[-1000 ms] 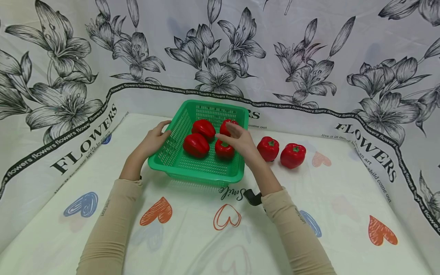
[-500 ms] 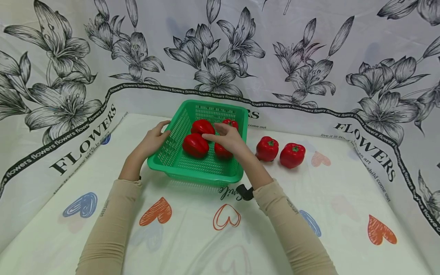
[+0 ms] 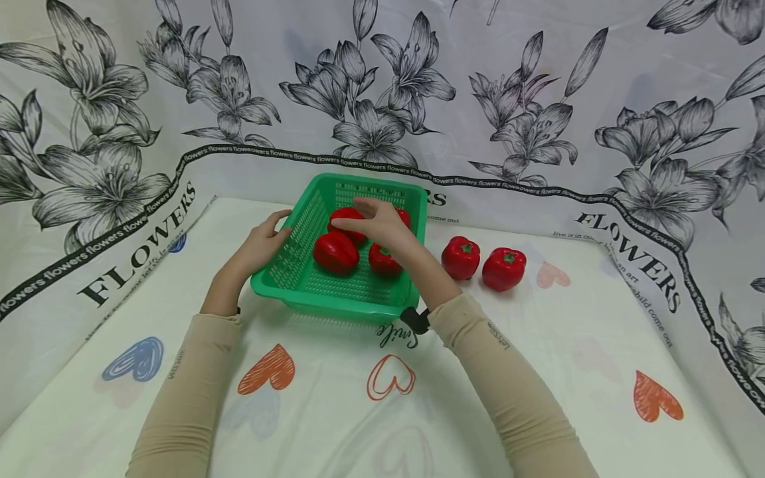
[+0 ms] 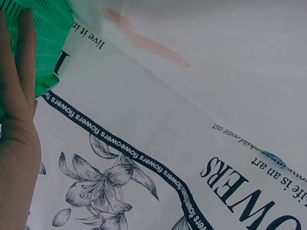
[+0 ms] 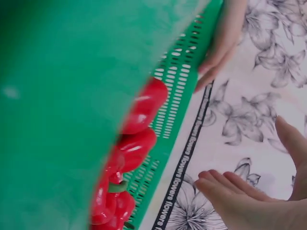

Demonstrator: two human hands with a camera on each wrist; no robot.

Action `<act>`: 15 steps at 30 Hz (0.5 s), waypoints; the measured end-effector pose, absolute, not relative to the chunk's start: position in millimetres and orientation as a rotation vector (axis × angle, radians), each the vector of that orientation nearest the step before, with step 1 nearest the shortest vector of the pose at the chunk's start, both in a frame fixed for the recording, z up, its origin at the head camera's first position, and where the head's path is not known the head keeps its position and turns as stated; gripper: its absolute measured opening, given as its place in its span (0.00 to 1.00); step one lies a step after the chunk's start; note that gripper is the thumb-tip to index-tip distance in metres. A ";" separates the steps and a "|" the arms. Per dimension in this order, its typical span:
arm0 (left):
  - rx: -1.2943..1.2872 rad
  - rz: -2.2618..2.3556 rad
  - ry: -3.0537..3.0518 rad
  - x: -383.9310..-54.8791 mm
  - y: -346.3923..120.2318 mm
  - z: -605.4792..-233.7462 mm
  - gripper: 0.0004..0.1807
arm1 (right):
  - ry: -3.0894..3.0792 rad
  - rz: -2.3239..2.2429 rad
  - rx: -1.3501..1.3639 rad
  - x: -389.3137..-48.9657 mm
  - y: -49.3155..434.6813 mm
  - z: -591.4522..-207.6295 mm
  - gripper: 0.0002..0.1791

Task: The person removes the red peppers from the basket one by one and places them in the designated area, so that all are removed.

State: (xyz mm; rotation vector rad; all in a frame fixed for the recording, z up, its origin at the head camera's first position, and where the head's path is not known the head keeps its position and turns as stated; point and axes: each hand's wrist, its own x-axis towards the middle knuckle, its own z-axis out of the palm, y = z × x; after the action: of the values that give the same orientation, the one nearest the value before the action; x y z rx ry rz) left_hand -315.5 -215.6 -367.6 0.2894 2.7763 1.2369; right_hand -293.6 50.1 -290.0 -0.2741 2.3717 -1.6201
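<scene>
A green plastic basket (image 3: 335, 307) stands at mid-table with several red bell peppers (image 3: 336, 253) in it. Against its left rim rests my left hand (image 3: 263, 242). The left wrist view shows this hand's straight fingers (image 4: 26, 57) along the outer wall. Above the peppers, inside the rim's outline, hovers my right hand (image 3: 385, 226), thumb and fingers apart with nothing between them. It partly hides the back peppers. In the right wrist view the right hand (image 5: 249, 191) shows spread fingers, and the basket's near side fills the left as a green blur.
Two more red bell peppers, a nearer one (image 3: 461, 257) and one farther right (image 3: 505, 269), sit on the cloth right of the basket. A white flower-printed sheet (image 3: 514, 86) rises behind. Printed hearts mark the tablecloth (image 3: 335, 411).
My right hand has moved left and slightly back over the basket, from the right-hand peppers towards the back left one. The left hand stays at the rim; the peppers keep their places.
</scene>
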 end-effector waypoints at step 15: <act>0.281 1.233 2.785 -314.7 -217.7 -367.1 0.32 | 2.481 -1.538 -0.333 -308.9 34.8 -284.4 0.43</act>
State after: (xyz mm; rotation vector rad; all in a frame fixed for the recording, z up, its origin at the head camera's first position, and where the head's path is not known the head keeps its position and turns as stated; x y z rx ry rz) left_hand -314.7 -217.7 -367.1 0.2814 2.7850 1.2328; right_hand -308.9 34.8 -284.4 -0.3333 2.4807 -1.5379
